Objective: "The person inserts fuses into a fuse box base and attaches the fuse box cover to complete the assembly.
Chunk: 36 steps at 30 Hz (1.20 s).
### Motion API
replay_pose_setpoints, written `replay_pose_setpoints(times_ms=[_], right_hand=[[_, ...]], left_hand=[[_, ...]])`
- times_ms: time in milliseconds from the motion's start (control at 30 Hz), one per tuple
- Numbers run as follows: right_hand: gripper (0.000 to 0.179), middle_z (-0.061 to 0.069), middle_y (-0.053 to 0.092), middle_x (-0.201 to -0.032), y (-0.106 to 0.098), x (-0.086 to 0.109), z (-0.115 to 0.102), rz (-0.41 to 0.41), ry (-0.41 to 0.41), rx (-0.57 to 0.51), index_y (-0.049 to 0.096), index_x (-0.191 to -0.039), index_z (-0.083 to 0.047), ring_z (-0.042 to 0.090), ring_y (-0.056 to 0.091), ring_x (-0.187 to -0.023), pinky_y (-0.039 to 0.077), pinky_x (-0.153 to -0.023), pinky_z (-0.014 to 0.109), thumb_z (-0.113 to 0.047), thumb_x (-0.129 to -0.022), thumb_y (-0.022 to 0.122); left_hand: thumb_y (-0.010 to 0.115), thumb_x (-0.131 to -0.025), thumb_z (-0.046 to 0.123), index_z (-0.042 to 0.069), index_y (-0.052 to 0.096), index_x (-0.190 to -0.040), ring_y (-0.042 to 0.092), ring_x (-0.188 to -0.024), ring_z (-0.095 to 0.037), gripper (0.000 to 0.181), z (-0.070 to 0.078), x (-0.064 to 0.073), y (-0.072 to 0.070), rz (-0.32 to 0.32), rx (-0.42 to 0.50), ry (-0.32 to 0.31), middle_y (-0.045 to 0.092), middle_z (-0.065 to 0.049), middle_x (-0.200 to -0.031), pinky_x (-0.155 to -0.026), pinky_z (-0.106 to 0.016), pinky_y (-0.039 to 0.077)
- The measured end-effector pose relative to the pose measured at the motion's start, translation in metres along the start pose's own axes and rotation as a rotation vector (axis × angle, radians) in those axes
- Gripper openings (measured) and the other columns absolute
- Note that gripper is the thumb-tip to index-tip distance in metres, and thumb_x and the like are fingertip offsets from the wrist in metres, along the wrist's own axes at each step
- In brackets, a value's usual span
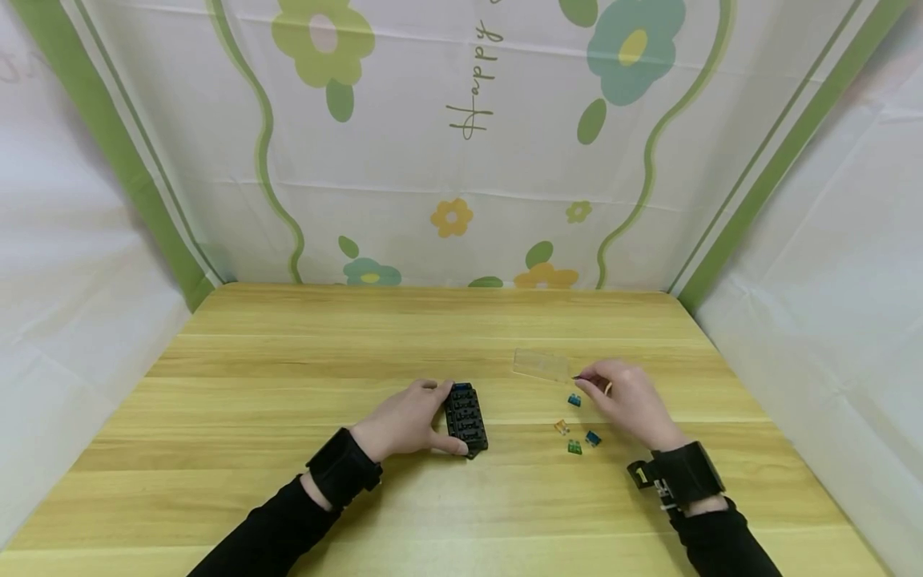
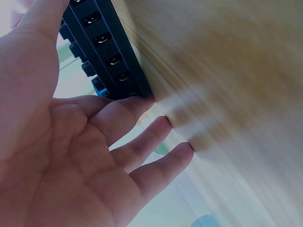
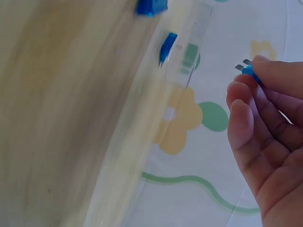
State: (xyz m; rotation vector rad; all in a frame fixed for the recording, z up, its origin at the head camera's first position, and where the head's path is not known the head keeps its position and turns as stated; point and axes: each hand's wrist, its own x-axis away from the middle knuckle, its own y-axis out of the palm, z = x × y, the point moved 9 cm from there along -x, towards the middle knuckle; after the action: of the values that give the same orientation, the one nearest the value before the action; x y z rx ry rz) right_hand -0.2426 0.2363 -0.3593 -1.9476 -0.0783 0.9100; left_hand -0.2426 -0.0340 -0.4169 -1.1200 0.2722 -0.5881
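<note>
A black fuse box [image 1: 467, 417] lies on the table, its long side running toward the person. My left hand [image 1: 411, 418] holds it by its ends, thumb at the near end and fingers at the far end. One blue fuse [image 1: 460, 386] sits in the slot at the far end. In the right wrist view, a blue blade fuse [image 3: 250, 72] with two metal prongs is pinched between thumb and index finger of my right hand [image 1: 629, 401]. That hand is raised over the table, right of the box.
Between the hands lie several loose blade fuses: a blue fuse [image 1: 574, 400], an orange fuse [image 1: 562, 427], a green fuse [image 1: 574, 447] and a dark blue fuse [image 1: 593, 438]. Behind them is a clear plastic cover [image 1: 541, 365]. A flowered cloth [image 1: 404, 160] hangs behind the wooden table [image 1: 288, 336].
</note>
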Motion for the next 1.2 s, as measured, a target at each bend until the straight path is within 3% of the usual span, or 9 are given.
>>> replay_pose_setpoints(times_ms=[600, 933, 1200], right_hand=[[0.005, -0.004, 0.064, -0.078, 0.028, -0.015, -0.044, -0.003, -0.059, -0.058, 0.074, -0.087, -0.007, 0.002, 0.053, -0.063, 0.048, -0.053, 0.022, -0.006, -0.085, 0.078], [0.004, -0.005, 0.063, -0.081, 0.036, -0.019, -0.051, -0.036, -0.024, -0.079, 0.073, -0.088, -0.008, 0.003, 0.053, -0.066, 0.047, -0.055, 0.021, -0.007, -0.087, 0.077], [0.005, -0.005, 0.064, -0.084, 0.037, -0.028, -0.061, -0.034, -0.063, -0.106, 0.073, -0.090, -0.009, 0.003, 0.053, -0.067, 0.047, -0.055, 0.021, -0.006, -0.088, 0.076]], left_hand=[[0.072, -0.076, 0.067, 0.000, 0.034, -0.152, 0.040, -0.134, -0.036, 0.108, 0.001, 0.001, -0.002, 0.004, -0.001, 0.005, 0.042, -0.024, -0.145, -0.103, -0.047, 0.041], [0.072, -0.077, 0.066, 0.001, 0.033, -0.152, 0.040, -0.134, -0.036, 0.107, 0.001, 0.000, 0.000, -0.001, 0.006, 0.004, 0.042, -0.024, -0.145, -0.104, -0.047, 0.040], [0.072, -0.076, 0.067, 0.000, 0.034, -0.152, 0.040, -0.134, -0.036, 0.108, 0.000, 0.000, 0.000, -0.003, -0.004, 0.002, 0.042, -0.024, -0.145, -0.104, -0.047, 0.040]])
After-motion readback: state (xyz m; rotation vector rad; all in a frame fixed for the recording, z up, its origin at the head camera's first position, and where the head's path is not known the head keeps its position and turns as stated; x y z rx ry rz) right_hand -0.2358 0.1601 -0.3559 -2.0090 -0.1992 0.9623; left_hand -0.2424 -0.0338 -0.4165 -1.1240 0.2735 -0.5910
